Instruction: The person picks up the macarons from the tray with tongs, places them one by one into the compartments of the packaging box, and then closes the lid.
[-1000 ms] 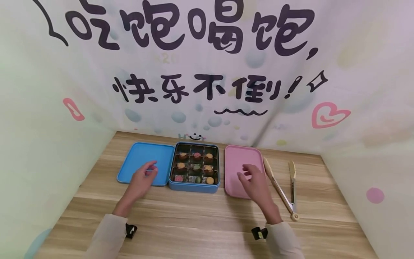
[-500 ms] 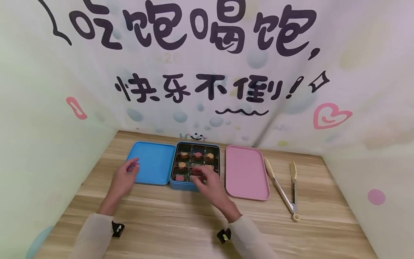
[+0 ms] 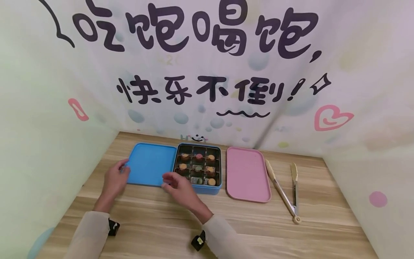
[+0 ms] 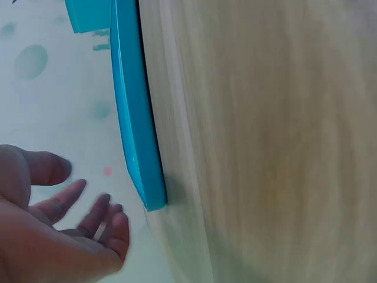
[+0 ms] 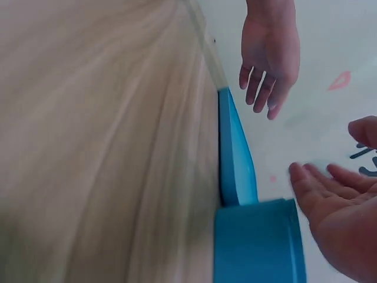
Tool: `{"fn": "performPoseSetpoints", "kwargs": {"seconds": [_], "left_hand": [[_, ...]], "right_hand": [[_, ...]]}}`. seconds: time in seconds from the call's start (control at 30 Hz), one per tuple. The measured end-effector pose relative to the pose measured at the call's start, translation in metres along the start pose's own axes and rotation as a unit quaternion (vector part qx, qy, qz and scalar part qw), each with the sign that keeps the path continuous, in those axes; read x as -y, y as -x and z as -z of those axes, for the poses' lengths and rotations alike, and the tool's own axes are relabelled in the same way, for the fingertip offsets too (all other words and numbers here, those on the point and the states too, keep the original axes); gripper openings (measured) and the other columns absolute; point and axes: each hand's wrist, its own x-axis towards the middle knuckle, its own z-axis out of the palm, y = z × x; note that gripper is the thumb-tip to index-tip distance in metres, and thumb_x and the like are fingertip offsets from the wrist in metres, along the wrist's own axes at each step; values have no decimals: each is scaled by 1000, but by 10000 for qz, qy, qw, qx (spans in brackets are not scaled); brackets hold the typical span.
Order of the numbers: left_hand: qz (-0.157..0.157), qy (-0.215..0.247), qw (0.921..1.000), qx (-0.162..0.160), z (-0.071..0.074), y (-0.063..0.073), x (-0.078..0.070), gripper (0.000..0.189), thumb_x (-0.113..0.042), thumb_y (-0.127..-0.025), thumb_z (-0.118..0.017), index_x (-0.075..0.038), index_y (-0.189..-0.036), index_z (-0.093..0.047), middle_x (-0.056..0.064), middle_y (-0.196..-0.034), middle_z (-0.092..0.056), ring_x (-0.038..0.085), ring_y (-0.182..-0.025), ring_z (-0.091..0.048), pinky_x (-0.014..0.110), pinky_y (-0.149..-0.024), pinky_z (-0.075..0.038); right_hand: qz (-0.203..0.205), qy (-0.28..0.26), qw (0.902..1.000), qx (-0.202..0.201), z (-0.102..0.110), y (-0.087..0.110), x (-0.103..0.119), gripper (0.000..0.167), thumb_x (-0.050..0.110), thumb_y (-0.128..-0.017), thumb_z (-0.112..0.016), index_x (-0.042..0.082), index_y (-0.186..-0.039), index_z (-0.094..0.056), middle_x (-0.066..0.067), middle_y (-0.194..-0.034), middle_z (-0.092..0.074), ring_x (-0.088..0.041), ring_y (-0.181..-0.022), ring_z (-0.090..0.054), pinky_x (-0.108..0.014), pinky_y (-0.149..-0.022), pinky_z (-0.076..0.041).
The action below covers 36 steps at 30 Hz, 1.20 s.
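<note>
A shallow blue tin lid (image 3: 150, 163) lies left of a square blue tin box (image 3: 208, 190). Several small round sweets or cookies (image 3: 211, 182) in red, green and tan sit in the box's dark divided insert. My left hand (image 3: 115, 181) is by the lid's left edge, its fingers loosely bent; in the left wrist view a gap separates it from the lid (image 4: 132, 124). Over the seam between lid and box hovers my right hand (image 3: 182, 189), holding nothing and hiding the box's front left corner. The right wrist view shows its fingers (image 5: 321, 188) extended above the box (image 5: 256, 242).
A pink rectangular tray (image 3: 247, 174) lies to the right of the box. Further right, metal tongs (image 3: 286, 198) with pale tips rest spread on the wooden table (image 3: 168, 233). A printed wall sheet (image 3: 207, 118) stands directly behind the table.
My right hand has swept left from above the pink tray, across the box, to the lid's right front corner. The left hand has shifted left, from over the lid to its left edge.
</note>
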Motion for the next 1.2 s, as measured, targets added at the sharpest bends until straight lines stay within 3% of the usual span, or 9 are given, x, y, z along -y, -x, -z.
{"fn": "performPoseSetpoints", "kwargs": {"seconds": [0.2, 0.33, 0.47, 0.73, 1.0, 1.1, 1.2], "left_hand": [[161, -596, 9980, 154, 7, -3, 7, 52, -10, -100, -42, 10, -147, -34, 38, -148, -33, 54, -137, -30, 63, -109, -29], [224, -851, 9956, 319, 9, -5, 11, 51, -13, -102, -40, 13, -146, -33, 39, -142, -39, 53, -129, -39, 62, -104, -35], [257, -1149, 9925, 334, 10, -8, 15, 48, -16, -103, -39, 13, -141, -41, 36, -133, -48, 49, -116, -51, 58, -93, -43], [534, -1570, 9859, 206, 11, -10, 15, 39, -15, -100, -45, 7, -131, -57, 31, -133, -55, 50, -113, -55, 53, -78, -47], [83, -1699, 9854, 32, 14, -8, 22, 36, -8, -94, -49, 9, -122, -64, 33, -124, -60, 46, -99, -61, 50, -71, -48], [-131, -1723, 9849, 40, 16, -7, 23, 33, -6, -92, -50, 10, -114, -67, 31, -108, -66, 38, -85, -61, 42, -62, -47], [-264, -1708, 9850, 21, 18, -7, 25, 28, -5, -90, -50, 10, -103, -70, 21, -85, -65, 30, -73, -55, 35, -56, -39]], "right_hand": [[-438, 35, 9982, 399, -13, 0, -1, 57, 26, -102, -56, 4, -151, -38, -18, -153, -41, -33, -134, -50, -38, -99, -51], [-607, 173, 9969, 462, -15, 2, -2, 59, 27, -102, -56, 5, -153, -36, -17, -156, -38, -37, -134, -50, -40, -97, -52], [-622, 147, 9968, 475, -15, 2, -3, 60, 28, -103, -55, 5, -153, -34, -16, -157, -36, -37, -135, -48, -42, -99, -51], [-615, 152, 9966, 525, -14, 2, -2, 60, 28, -103, -55, 6, -154, -33, -15, -158, -36, -36, -136, -47, -39, -100, -51], [-620, 175, 9965, 533, -15, 1, -3, 60, 27, -103, -54, 4, -154, -33, -15, -158, -36, -34, -138, -46, -39, -101, -49], [-640, 163, 9964, 531, -15, 0, -3, 60, 26, -103, -54, 2, -154, -32, -15, -158, -35, -33, -140, -44, -41, -104, -47], [-662, 225, 9963, 499, -15, 0, -2, 61, 26, -103, -55, 2, -154, -33, -15, -158, -35, -33, -139, -44, -41, -105, -46]]}}
